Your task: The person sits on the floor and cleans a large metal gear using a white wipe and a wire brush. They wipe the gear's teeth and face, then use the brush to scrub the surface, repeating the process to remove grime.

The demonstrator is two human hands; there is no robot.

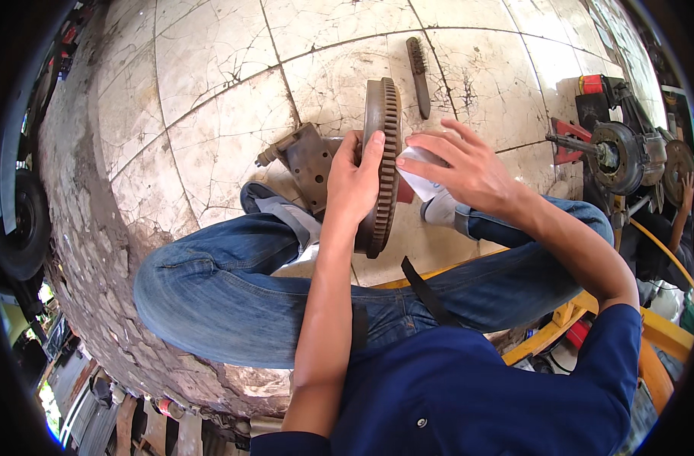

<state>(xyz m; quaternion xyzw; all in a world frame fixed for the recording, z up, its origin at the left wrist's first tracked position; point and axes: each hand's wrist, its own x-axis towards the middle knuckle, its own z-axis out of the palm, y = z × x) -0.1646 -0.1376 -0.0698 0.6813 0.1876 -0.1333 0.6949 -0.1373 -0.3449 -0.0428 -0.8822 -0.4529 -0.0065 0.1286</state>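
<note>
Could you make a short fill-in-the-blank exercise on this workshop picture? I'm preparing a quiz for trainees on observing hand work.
1. The left hand steadies a rusty toothed ring gear that stands on its ____.
2. The right hand presses a folded ____ sheet against the gear's face.
3. A wire brush lies on the cracked ____ floor beyond the gear.
4. The person wears blue ____ on the legs.

Missing words: edge; white; tiled; jeans

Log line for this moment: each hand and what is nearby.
left hand: steadies toothed flywheel on edge | right hand: presses white pad against flywheel face | wire brush: on floor behind
</note>
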